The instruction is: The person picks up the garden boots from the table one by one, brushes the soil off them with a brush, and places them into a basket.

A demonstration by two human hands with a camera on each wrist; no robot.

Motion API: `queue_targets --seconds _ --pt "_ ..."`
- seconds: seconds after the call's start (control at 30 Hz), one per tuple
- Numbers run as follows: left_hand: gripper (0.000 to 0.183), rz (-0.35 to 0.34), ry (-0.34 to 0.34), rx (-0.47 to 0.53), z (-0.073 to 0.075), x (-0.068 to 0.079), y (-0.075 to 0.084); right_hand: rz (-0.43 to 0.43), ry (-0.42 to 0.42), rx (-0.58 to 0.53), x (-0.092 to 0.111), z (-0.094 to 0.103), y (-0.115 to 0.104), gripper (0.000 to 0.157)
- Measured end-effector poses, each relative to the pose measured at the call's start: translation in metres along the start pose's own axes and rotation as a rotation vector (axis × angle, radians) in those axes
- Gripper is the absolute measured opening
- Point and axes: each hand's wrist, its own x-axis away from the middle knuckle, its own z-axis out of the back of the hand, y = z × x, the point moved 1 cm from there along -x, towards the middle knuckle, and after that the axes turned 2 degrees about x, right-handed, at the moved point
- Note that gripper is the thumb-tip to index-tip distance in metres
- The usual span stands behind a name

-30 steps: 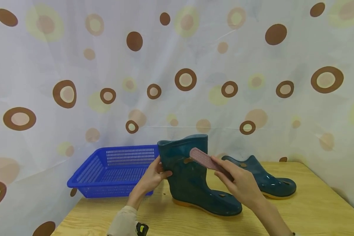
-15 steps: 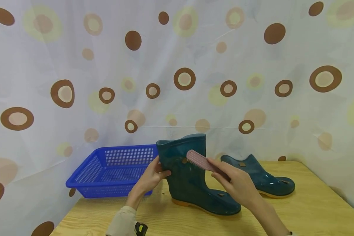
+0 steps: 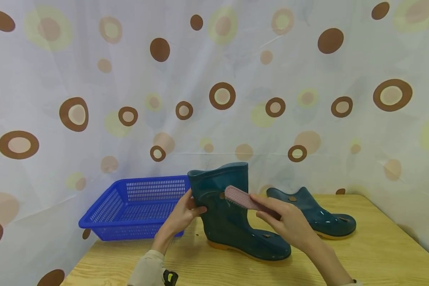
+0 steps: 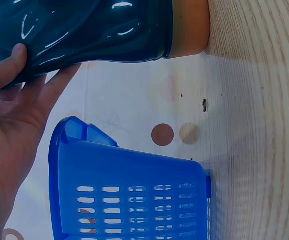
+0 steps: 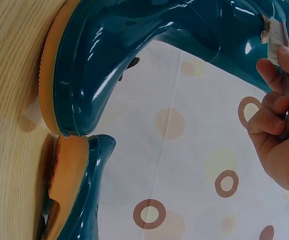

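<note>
Counter (image 3: 382,242) bore boot (image 3: 225,224), left hand (image 3: 182,213) gripping it, right hand (image 3: 291,225) clutching brush (image 3: 238,197); pressing too hard probably risked tipping boot.

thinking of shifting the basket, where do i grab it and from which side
For the basket, its rim at the left end looks best, coming from the left with fingers under the lip. It stands open side up, and the rim juts past the wall. The left hand and boot partly cover its right end.
</note>
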Motion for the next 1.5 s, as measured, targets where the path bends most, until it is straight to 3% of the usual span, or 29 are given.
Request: queue_targets --seconds 0.87,1.1,1.3,1.5 --pt "0.068 0.043 0.027 -0.001 -0.0005 0.0005 -0.0025 -0.062 -0.104 -0.075 0.0009 0.0041 -0.0021 0.046" --pt "0.07 0.041 0.02 0.002 -0.001 0.0001 -0.0007 0.006 -0.006 0.032 -0.0005 0.0087 -0.0024 0.048" --pt "0.07 0.028 0.013 -0.013 -0.0008 -0.001 -0.0002 0.0 0.102 0.077 -0.0021 0.0089 -0.0026 0.052" --pt "0.069 0.021 0.008 -0.023 -0.0001 -0.0008 -0.0017 -0.029 0.112 0.076 -0.0022 0.003 -0.0034 0.051"
